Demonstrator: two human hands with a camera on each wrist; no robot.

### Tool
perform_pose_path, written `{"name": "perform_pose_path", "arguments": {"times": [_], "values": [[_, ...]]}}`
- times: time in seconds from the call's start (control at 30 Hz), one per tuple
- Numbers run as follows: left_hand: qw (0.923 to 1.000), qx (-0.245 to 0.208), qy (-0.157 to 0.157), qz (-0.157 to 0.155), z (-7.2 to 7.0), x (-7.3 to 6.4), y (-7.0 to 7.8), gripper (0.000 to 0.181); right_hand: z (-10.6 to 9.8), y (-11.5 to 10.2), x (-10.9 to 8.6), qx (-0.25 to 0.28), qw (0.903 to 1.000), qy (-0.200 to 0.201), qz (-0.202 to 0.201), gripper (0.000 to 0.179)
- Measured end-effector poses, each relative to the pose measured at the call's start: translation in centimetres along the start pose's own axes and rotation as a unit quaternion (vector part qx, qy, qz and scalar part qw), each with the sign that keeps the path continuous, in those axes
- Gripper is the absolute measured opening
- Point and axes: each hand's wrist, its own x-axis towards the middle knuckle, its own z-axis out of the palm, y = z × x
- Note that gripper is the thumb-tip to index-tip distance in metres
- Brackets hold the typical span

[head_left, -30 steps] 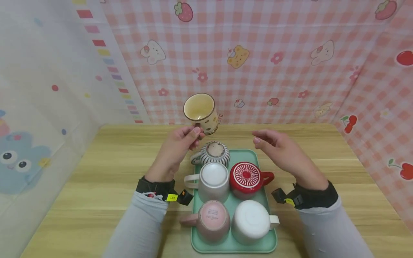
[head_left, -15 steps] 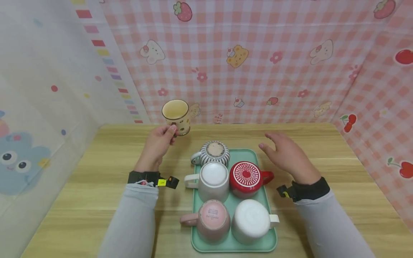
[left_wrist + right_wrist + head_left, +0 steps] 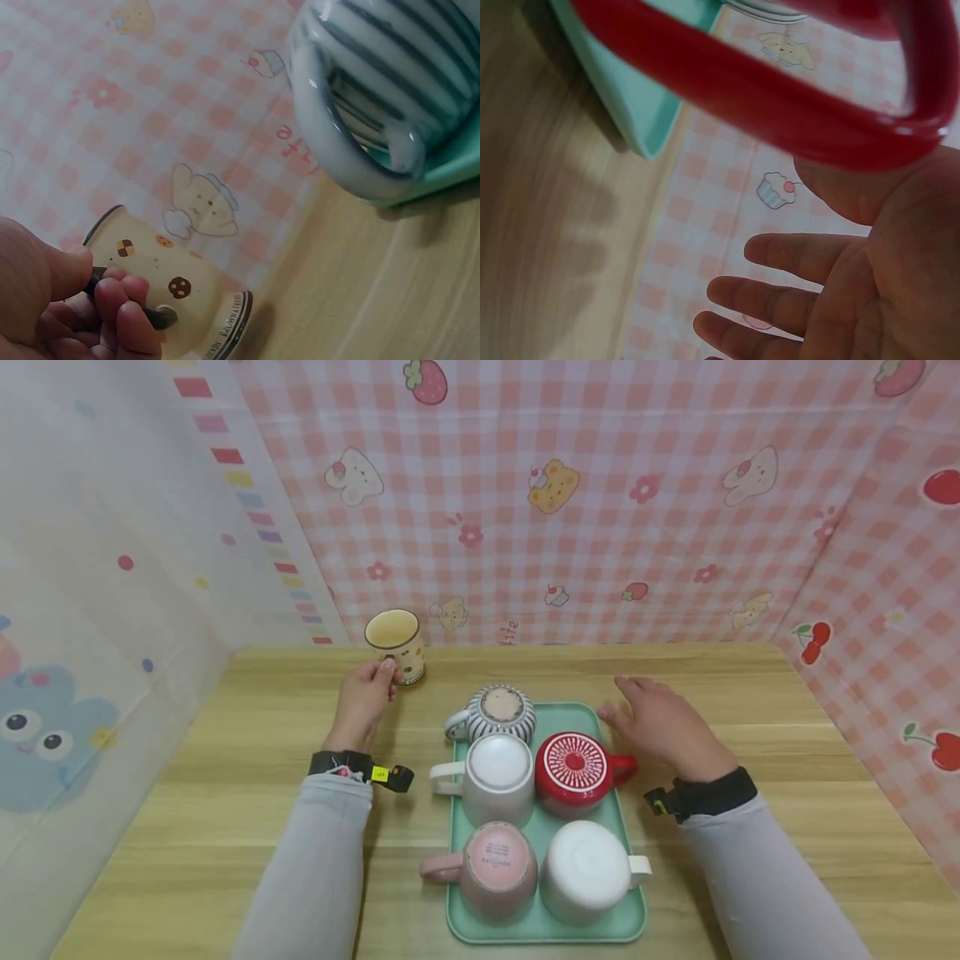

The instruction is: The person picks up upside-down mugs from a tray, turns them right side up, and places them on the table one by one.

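Note:
My left hand (image 3: 363, 703) pinches the dark handle of a cream mug (image 3: 408, 662) with cookie prints, held upright at the back left of the table. In the left wrist view, thumb and fingers curl round that handle beside the mug (image 3: 180, 270). My right hand (image 3: 667, 727) has its fingers extended and holds nothing, close to the red mug (image 3: 573, 772) on the green tray (image 3: 547, 931). The red mug's handle (image 3: 780, 112) crosses the right wrist view in front of the thumb.
Upside down on the tray stand a striped cup (image 3: 501, 712), a light grey mug (image 3: 498, 781), a pink mug (image 3: 497, 870) and a white mug (image 3: 585, 872). Several handles stick out past the tray's sides. A checked cloth (image 3: 600, 543) hangs behind the wooden table (image 3: 210, 827).
My left hand has carried the cream mug leftward and lowered it at the table's back. My right hand has shifted slightly right and its fingers have straightened. The mugs on the tray stay put.

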Motion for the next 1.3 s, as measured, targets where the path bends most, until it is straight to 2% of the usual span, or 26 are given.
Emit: {"name": "perform_pose_path", "arguments": {"times": [0.17, 0.4, 0.57, 0.63, 0.83, 1.03, 1.2, 1.3], "values": [[0.9998, -0.003, 0.019, 0.003, 0.2, 0.6, -0.8, 0.035, 0.3, 0.3, 0.3, -0.005, 0.9999, -0.012, 0.004, 0.074], [0.9971, 0.063, 0.037, 0.021, 0.4, 1.1, -1.7, 0.038, 0.4, 0.3, 0.4, -0.004, 0.9999, -0.017, 0.002, 0.074], [0.9967, 0.061, 0.045, 0.029, 0.6, 1.5, -2.1, 0.039, 0.4, 0.2, 0.4, -0.002, 0.9998, -0.020, 0.008, 0.074], [0.9972, 0.050, 0.048, 0.028, 0.7, 1.6, -2.0, 0.040, 0.4, 0.2, 0.5, -0.003, 0.9997, -0.022, 0.008, 0.073], [0.9959, 0.058, 0.059, 0.035, 0.8, 1.8, -2.0, 0.041, 0.5, 0.3, 0.5, -0.002, 0.9997, -0.025, 0.009, 0.074], [0.9970, 0.046, 0.055, 0.030, 0.6, 1.8, -1.8, 0.039, 0.6, 0.3, 0.5, -0.002, 0.9996, -0.026, 0.008, 0.074], [0.9939, 0.087, 0.053, 0.042, 0.5, 1.6, -1.7, 0.037, 0.6, 0.1, 0.5, 0.001, 0.9995, -0.029, 0.006, 0.072], [0.9930, 0.097, 0.053, 0.040, 0.5, 1.5, -1.6, 0.038, 0.6, 0.0, 0.4, 0.002, 0.9995, -0.032, 0.006, 0.071]]}}
